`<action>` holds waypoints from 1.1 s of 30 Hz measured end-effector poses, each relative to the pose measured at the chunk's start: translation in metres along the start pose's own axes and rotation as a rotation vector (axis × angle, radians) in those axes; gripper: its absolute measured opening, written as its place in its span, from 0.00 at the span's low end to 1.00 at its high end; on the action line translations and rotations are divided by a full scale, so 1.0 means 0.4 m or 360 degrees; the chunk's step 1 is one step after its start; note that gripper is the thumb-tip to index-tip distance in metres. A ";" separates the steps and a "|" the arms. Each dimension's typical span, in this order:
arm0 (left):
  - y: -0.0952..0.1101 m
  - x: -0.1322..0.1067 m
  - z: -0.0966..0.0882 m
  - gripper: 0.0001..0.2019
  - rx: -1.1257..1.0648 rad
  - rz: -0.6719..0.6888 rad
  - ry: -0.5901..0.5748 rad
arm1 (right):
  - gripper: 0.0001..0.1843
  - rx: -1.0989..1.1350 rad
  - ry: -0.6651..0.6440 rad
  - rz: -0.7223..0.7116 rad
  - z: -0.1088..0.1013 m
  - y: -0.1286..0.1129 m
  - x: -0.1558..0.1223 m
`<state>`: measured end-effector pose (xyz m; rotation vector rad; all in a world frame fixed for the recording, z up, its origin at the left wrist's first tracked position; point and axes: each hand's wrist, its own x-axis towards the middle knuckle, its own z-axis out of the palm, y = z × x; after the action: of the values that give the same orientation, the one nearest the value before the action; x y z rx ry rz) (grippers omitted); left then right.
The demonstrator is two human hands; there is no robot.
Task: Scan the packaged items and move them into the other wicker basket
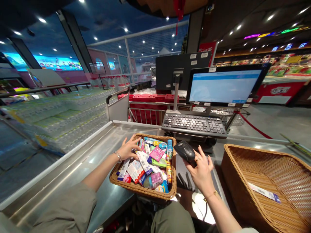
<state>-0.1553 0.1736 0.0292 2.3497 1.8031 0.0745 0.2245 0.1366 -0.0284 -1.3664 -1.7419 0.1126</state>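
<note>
A wicker basket (167, 194) full of small packaged goods sits on the steel counter (80, 161) in front of me. My left hand (128, 148) rests on the basket's far left rim, fingers spread over the packets and touching a white box (143, 160). My right hand (200, 168) is closed around a black handheld barcode scanner (184, 150), which it holds just right of the basket with its head over the packets. A pink packet (157, 153) lies near the top of the pile.
A larger wicker basket (243, 161) stands at the right and holds one flat packet (264, 193). Behind are a keyboard (193, 123), a lit monitor (224, 85), a red shopping cart (148, 110) and stacked bottled water (60, 116) at left.
</note>
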 end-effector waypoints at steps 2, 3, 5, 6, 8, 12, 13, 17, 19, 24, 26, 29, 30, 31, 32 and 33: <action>-0.002 0.009 -0.005 0.21 -0.0011 0.0006 -0.0039 | 0.18 0.0022 -0.0001 0.0021 0.001 -0.005 0.002; -0.004 0.016 -0.009 0.21 -0.0007 0.0022 -0.0060 | 0.17 0.0033 0.0001 0.0030 0.001 -0.008 0.003; -0.008 0.029 -0.018 0.21 0.0001 0.0055 -0.0108 | 0.17 0.0050 0.0001 0.0040 0.000 -0.012 0.005; -0.009 0.036 -0.022 0.21 0.0005 0.0063 -0.0130 | 0.17 0.0054 -0.0003 0.0045 0.000 -0.013 0.006; -0.009 0.047 -0.029 0.21 0.0019 0.0068 -0.0168 | 0.18 0.0054 -0.0012 0.0055 -0.001 -0.013 0.008; -0.002 0.061 -0.037 0.20 0.0058 0.0090 -0.0182 | 0.17 0.0042 0.0003 0.0063 0.000 -0.007 0.010; 0.000 0.062 -0.039 0.19 0.0059 0.0096 -0.0174 | 0.17 0.0040 0.0012 0.0063 0.000 -0.006 0.010; 0.019 0.068 -0.046 0.18 0.0027 0.0114 -0.0038 | 0.16 0.0021 0.0046 0.0062 -0.002 -0.003 0.013; 0.044 0.072 -0.051 0.17 0.0034 0.0124 0.0134 | 0.16 0.0000 0.0069 0.0050 -0.004 -0.006 0.015; 0.160 0.102 -0.060 0.10 0.0213 0.0115 0.0736 | 0.14 -0.0088 0.0134 -0.0012 -0.009 -0.022 0.019; 0.211 0.119 -0.060 0.09 0.0266 0.0137 0.0900 | 0.14 -0.0119 0.0140 -0.0035 -0.011 -0.029 0.020; 0.273 0.144 -0.054 0.08 0.0275 0.0152 0.1028 | 0.15 -0.0175 0.0158 -0.0036 -0.015 -0.035 0.019; 0.288 0.152 -0.052 0.07 0.0270 0.0159 0.1053 | 0.16 -0.0195 0.0157 -0.0045 -0.016 -0.035 0.018; 0.302 0.159 -0.050 0.06 0.0265 0.0164 0.1076 | 0.17 -0.0210 0.0172 -0.0049 -0.018 -0.036 0.018; 0.313 0.165 -0.048 0.06 0.0261 0.0165 0.1100 | 0.18 -0.0225 0.0187 -0.0059 -0.019 -0.036 0.018; 0.322 0.171 -0.046 0.05 0.0259 0.0164 0.1123 | 0.18 -0.0241 0.0208 -0.0062 -0.021 -0.036 0.017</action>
<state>-0.0172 0.2091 0.0649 2.7517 2.0064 0.9052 0.2196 0.1331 -0.0114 -1.4145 -1.6936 -0.1299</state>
